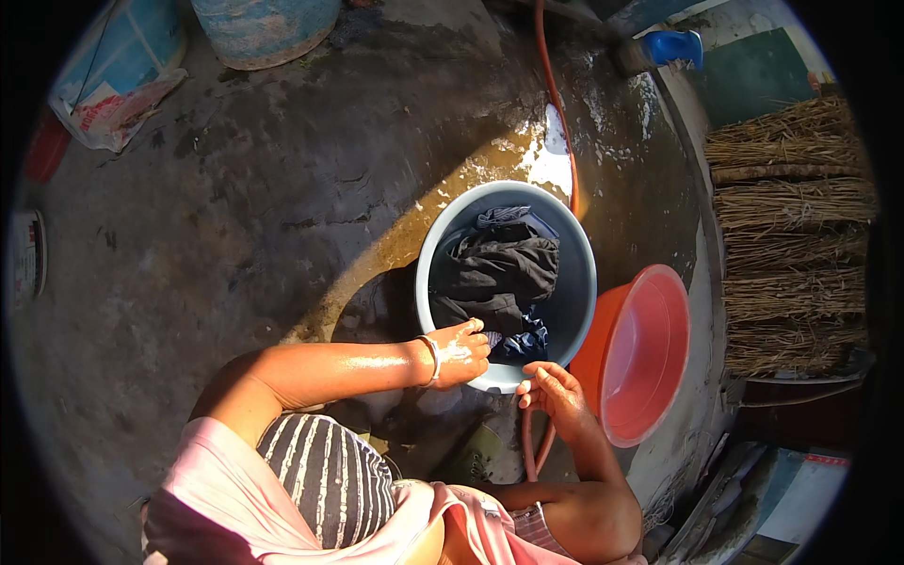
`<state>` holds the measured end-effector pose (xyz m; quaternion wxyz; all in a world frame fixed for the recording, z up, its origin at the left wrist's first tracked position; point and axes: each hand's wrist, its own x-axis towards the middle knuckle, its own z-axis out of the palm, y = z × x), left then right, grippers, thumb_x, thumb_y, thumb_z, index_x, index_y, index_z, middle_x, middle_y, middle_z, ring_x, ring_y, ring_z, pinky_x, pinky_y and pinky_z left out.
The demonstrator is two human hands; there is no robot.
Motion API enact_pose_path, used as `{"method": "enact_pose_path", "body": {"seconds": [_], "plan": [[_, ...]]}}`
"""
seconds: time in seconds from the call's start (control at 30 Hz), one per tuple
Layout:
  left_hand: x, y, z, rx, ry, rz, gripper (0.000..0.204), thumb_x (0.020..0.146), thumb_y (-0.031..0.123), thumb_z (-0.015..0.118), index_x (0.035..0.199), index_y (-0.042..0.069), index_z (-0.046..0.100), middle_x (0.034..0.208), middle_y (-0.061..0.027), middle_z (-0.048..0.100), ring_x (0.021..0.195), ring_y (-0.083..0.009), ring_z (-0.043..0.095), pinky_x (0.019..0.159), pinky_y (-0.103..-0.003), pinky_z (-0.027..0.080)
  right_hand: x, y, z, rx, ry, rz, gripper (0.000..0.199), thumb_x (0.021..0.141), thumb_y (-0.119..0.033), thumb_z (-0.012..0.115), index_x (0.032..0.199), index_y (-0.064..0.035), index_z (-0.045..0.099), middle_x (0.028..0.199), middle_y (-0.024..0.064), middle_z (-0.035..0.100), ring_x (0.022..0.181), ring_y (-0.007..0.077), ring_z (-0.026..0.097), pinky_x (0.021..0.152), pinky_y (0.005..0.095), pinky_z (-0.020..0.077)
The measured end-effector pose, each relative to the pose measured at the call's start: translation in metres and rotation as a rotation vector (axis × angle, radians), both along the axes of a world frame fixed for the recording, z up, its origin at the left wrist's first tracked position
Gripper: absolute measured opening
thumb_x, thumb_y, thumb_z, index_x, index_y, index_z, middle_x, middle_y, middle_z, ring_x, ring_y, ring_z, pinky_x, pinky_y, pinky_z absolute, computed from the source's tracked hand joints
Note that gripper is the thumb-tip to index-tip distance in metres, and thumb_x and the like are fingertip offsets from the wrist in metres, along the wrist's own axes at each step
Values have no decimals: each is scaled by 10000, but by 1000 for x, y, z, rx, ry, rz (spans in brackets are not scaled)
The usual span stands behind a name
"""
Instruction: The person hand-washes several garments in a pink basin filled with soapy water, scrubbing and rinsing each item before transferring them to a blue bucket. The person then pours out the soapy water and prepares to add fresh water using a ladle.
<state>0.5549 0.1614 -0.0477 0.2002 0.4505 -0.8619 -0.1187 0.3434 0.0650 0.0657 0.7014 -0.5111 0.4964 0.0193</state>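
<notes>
A round grey-blue basin (pixel 580 254) stands on the wet floor before me. In it lies a heap of dark clothes (pixel 504 264), with a crumpled blue patterned cloth (pixel 527 339) at the near side. My left hand (pixel 459 353), wet and with a bangle at the wrist, is closed over the basin's near left rim. Its fingertips are beside the clothes, and what they grip, if anything, is hidden. At the near right rim is my right hand (pixel 556 388), its fingers loosely bent and apart, with no cloth visible in them.
An orange-red tub (pixel 617 377) leans tilted against the basin's right side. An orange hose (pixel 556 89) runs along the floor behind it. Straw bundles (pixel 791 235) line the right. A blue drum (pixel 266 28) and a plastic bag (pixel 111 113) are at the far left.
</notes>
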Motion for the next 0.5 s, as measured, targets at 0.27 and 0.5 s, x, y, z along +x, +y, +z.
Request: {"method": "enact_pose_path", "body": {"seconds": [0.27, 0.5], "plan": [[24, 41, 30, -31, 122, 92, 496, 609, 163, 722, 1076, 59, 595, 1254, -166, 539, 1239, -311, 462, 1011, -471, 335, -89, -30, -15, 101, -587, -666, 545, 953, -539, 428, 1175, -54, 539, 988, 119, 670, 822, 197, 651, 755, 321, 537], [75, 21, 62, 133, -322, 144, 525, 674, 227, 715, 1158, 93, 563, 1296, -126, 511, 1263, -279, 443, 1006, -454, 312, -167, -14, -49, 103, -605, -1241, 772, 794, -609, 638, 1279, -45, 432, 1122, 143, 631, 985, 277, 636, 790, 403, 560]]}}
